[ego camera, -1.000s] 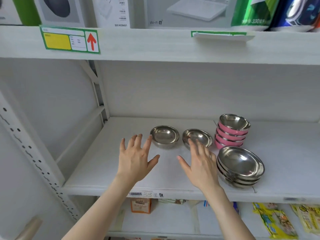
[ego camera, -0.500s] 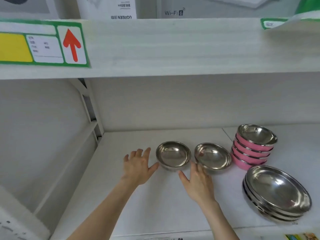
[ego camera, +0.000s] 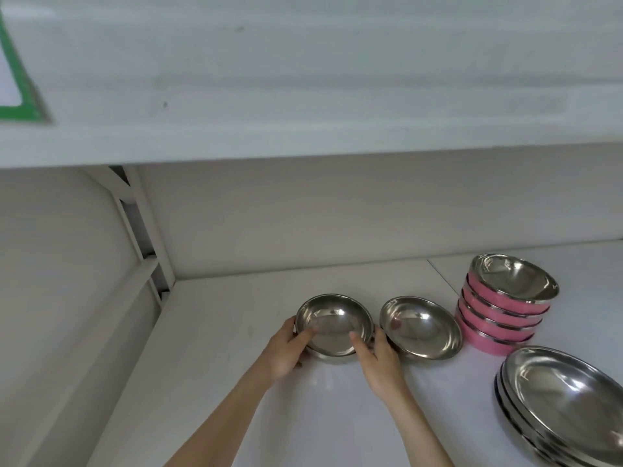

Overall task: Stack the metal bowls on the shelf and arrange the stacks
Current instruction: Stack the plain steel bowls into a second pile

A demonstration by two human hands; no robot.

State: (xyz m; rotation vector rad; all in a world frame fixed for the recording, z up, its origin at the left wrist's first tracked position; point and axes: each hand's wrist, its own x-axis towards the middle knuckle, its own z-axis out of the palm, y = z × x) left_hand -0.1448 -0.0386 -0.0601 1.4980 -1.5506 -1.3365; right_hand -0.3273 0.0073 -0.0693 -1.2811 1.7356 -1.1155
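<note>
Two small steel bowls stand side by side on the white shelf. My left hand and my right hand both grip the left steel bowl, each with a thumb hooked over its near rim and fingers round its side. The right steel bowl sits untouched just beside my right hand. Behind it to the right stands a stack of pink-sided bowls. A stack of large steel bowls fills the lower right corner.
The shelf board above hangs low over the work area, with a green-edged label at its left. A white upright post and the side wall close off the left. Bare shelf surface lies to the left of the bowls.
Both hands moved forward from open beside the bowls to grasping the left steel bowl. The camera moved closer and lower toward the shelf.
</note>
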